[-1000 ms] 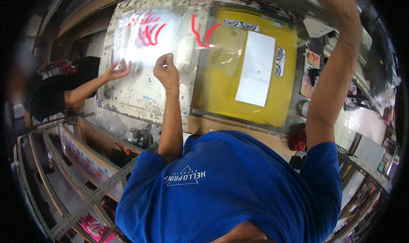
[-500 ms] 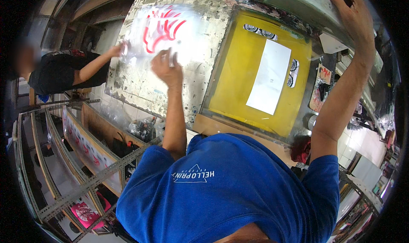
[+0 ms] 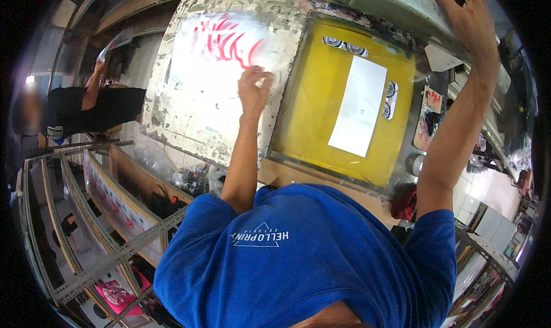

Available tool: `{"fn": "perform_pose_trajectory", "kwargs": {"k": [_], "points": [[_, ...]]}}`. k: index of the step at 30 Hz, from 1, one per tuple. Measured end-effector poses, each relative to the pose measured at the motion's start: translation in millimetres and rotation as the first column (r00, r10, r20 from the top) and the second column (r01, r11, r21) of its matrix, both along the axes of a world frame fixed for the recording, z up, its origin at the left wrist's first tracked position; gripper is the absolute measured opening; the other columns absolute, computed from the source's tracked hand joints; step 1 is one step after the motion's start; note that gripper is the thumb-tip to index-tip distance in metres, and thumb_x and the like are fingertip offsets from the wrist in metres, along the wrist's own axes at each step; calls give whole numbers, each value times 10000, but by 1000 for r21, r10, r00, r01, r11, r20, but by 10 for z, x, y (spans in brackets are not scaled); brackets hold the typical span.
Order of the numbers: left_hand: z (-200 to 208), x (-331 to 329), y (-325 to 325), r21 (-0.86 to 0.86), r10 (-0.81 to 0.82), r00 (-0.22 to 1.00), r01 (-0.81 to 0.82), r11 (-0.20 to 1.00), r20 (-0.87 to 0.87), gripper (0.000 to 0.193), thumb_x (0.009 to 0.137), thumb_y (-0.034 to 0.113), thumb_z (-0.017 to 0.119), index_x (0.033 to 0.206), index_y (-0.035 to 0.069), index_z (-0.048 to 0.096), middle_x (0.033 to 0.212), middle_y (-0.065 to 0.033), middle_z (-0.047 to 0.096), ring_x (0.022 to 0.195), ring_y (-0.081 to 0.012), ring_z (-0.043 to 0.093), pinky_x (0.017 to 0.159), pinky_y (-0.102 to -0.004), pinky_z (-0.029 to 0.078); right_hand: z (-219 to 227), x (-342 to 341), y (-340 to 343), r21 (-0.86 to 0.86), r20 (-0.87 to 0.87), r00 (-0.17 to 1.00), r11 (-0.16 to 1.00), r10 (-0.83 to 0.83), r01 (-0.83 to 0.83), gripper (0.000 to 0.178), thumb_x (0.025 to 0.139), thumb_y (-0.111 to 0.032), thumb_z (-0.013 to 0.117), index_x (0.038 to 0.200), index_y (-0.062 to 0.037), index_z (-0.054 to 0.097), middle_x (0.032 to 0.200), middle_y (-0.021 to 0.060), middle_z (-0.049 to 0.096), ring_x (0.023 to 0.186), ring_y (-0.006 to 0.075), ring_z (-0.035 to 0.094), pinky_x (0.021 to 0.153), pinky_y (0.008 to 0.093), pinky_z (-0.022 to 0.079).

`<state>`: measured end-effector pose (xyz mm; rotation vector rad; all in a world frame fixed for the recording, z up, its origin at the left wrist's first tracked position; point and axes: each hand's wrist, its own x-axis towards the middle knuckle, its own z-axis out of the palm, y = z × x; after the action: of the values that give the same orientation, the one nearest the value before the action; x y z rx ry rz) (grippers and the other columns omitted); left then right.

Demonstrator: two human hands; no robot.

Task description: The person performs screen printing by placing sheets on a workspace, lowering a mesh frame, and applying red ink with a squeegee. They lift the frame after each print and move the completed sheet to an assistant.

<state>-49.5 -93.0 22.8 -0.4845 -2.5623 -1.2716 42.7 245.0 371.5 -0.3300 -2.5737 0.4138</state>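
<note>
My left hand (image 3: pixel 253 92) is over the right part of a worn, stained white board (image 3: pixel 189 115). Its fingers are curled, somewhat blurred, and appear to pinch a shiny pale sheet (image 3: pixel 192 58) with red strokes printed on it; the exact contact is unclear. Raised at the upper right, my right hand (image 3: pixel 473 23) is curled round the edge of a long pale frame (image 3: pixel 396 9), with reddish stains on the fingers. To the right of the board lies a yellow panel (image 3: pixel 310 104), bearing a white paper strip (image 3: pixel 359 107) and two small pieces with black round prints (image 3: pixel 390 100).
A co-worker in black (image 3: pixel 97 107) stands at the left, holding up a clear sheet (image 3: pixel 117 43). Metal-angle shelving with wooden-edged frames (image 3: pixel 109 184) fills the lower left. Crumpled plastic (image 3: pixel 189 178) lies beside it. A red cloth (image 3: pixel 404 201) is near my right elbow.
My left hand has moved right across the board, and the red strokes have shifted with it. The co-worker's arm has drawn back and up with a clear sheet. My right hand stays on the frame.
</note>
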Motion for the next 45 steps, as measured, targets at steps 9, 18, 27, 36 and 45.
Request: {"fn": "perform_pose_trajectory", "kwargs": {"k": [9,18,27,36,45], "points": [[-245,709,929,-460,-384,919,382,802,94,598,864,488,690,1401,258,558,1557,-121,379,1459,-453,246,1122,-714,121,-200,-61,164,182,-181,981,983,63,-29,361,812,-194,659,1142,-69,730,1193,175,692,1085,318,635,982,389,495],[-177,541,1538,-479,-549,824,543,690,143,635,842,494,694,1403,235,551,1571,-61,365,1468,-412,243,1158,-667,148,-121,-36,193,135,-164,969,978,183,-162,363,809,-207,648,1123,-43,727,1042,199,728,942,327,683,892,377,528],[-247,613,1623,-449,-554,830,520,727,64,639,824,462,720,1384,198,561,1527,-88,402,1474,-401,216,1116,-682,184,-74,-10,142,96,-96,987,988,131,-122,387,819,-241,617,1136,-50,729,1058,212,723,944,339,674,911,389,517],[-207,635,1693,-463,-522,847,503,730,96,698,874,491,666,1472,191,466,1581,-115,340,1496,-391,160,1127,-683,115,-203,-154,413,51,-89,973,977,212,-208,394,822,-241,614,1135,-30,728,959,207,734,869,325,683,839,375,534],[973,693,1332,801,-413,907,306,515,-81,1146,689,203,892,1569,2,186,1386,-146,538,1164,-277,576,997,-357,410,-955,338,204,107,-4,998,992,61,-60,418,757,-178,755,1174,-193,731,1014,93,698,897,311,636,800,384,488]]}}
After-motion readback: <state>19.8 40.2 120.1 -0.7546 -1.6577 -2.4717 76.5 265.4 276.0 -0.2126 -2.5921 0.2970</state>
